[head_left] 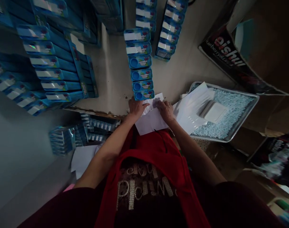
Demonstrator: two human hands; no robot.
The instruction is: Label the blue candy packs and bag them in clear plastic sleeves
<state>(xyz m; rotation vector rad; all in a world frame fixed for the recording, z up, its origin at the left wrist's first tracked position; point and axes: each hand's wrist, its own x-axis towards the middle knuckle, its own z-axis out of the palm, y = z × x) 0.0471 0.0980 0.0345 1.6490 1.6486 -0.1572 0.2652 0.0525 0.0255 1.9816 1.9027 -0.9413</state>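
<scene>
Well left of the central row of flat blue packs lettered "CARAMELO" [141, 75], taller stacks of glossy blue packs with white strips on their ends [61, 72] crowd together. The bare left hand [136, 108] lies just below the row's near end, its thumb stretched over the paper; its fingertips are partly hidden, so I cannot tell whether it grips or only presses. The thin white paper sheet [150, 123] sits directly below that same end, with a creased part nearest the packs. It looks light and limp, likely to crumple or tear if pulled hard, and its smooth face may slide; the side edges, taken flat between thumb and fingers, seem the best hold. Below and right of the row, the bare right hand [166, 110] rests with curled fingers at the paper's right side; whether they pinch it is too dim to tell. Farther right of the row, loose white sheets [188, 110] and a white plastic tub [214, 111] lie over a metal-rimmed tray of pale blue pellets [239, 103].
</scene>
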